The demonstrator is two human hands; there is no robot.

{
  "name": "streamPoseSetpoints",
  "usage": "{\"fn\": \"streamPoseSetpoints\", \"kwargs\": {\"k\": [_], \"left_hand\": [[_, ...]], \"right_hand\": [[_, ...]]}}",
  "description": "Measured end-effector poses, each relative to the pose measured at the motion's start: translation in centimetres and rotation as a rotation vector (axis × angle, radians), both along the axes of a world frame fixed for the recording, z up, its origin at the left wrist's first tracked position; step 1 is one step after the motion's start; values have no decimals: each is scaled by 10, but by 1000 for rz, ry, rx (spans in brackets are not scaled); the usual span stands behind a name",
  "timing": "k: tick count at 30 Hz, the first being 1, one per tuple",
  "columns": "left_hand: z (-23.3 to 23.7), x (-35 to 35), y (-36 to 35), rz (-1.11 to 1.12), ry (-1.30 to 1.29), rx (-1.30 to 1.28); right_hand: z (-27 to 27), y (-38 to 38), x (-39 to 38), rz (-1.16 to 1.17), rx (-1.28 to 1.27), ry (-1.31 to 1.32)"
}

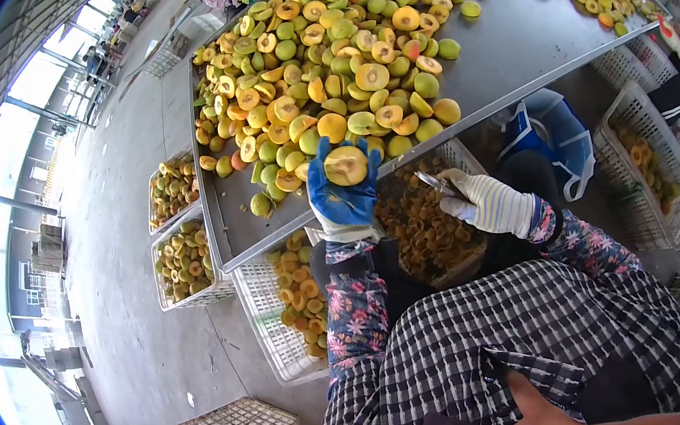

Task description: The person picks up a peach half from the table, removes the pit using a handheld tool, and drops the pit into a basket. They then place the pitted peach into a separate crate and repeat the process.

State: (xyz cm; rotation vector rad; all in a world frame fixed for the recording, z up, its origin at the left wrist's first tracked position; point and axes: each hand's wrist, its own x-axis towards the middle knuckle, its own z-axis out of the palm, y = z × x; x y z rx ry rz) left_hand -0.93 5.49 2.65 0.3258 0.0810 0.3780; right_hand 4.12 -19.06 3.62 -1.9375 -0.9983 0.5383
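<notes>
My left hand (343, 190), in a blue-coated glove, is raised at the table's near edge. Its fingers curl round a peach half (346, 165) with the cut yellow face turned up. My right hand (491, 202) wears a white striped knit glove and is closed on a small metal tool (433, 181), whose shiny end points toward the left hand. A gap separates the tool from the peach half. Just beyond the left hand, a large heap of halved peaches (351, 46) covers the metal table (498, 38). Beneath my hands stands a crate of brownish fruit pieces (429, 230).
White plastic crates of peach halves (275, 335) stand left of my legs, with more crates (184, 265) by the table's corner. A blue bag (551, 139) hangs at right. A bare hand (538, 415) shows at the bottom edge. Other people work across and right of the table.
</notes>
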Motion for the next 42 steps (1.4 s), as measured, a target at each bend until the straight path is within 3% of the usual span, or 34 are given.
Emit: {"fn": "streamPoseSetpoints", "kwargs": {"k": [2, 3, 9, 12, 14, 16, 23, 26, 29, 32, 33, 35, 37, 38, 39, 42], "left_hand": [[-1, -3, -11, -11, 71, 74], [-2, -4, -17, -19, 108, 109], [-1, -6, -45, -53, 168, 185], [-2, -8, -50, 0, 175, 352], [-10, -8, -47, 96, 254, 811], [-11, -12, -44, -38, 226, 396], [-15, -11, -49, 32, 389, 475], [-20, -10, -44, 5, 433, 559], [-12, -13, -35, -131, 424, 635], [-13, -11, -42, 9, 203, 605], [-15, -10, -49, 152, 154, 826], [-14, -7, -67, 391, 183, 987], [-15, -6, -67, 433, 239, 915], [-19, -7, -61, 353, 282, 764], [-21, -10, -57, 274, 325, 607], [-11, -14, -49, 116, 370, 421]], "right_hand": [[17, 8, 0, -16, 1, 31], [5, 14, 2, -19, 151, -181], [8, 38, 3, -30, 136, -543], [4, 43, 2, 10, 89, -632], [3, 44, -1, 24, 32, -661], [2, 43, -1, 67, -57, -642], [-16, 45, -5, 100, -242, -617], [-15, 42, -4, 164, -266, -474], [-41, 44, 1, 138, -19, -118], [-29, 48, 2, 103, 93, -33], [-21, 49, 0, 91, 118, -25], [-12, 51, -3, 70, 168, -10], [-21, 52, -5, 94, 187, -185], [-32, 51, -6, 107, 194, -270], [-44, 52, 2, 226, 167, -525], [-39, 49, 2, 179, -47, 226]]}}
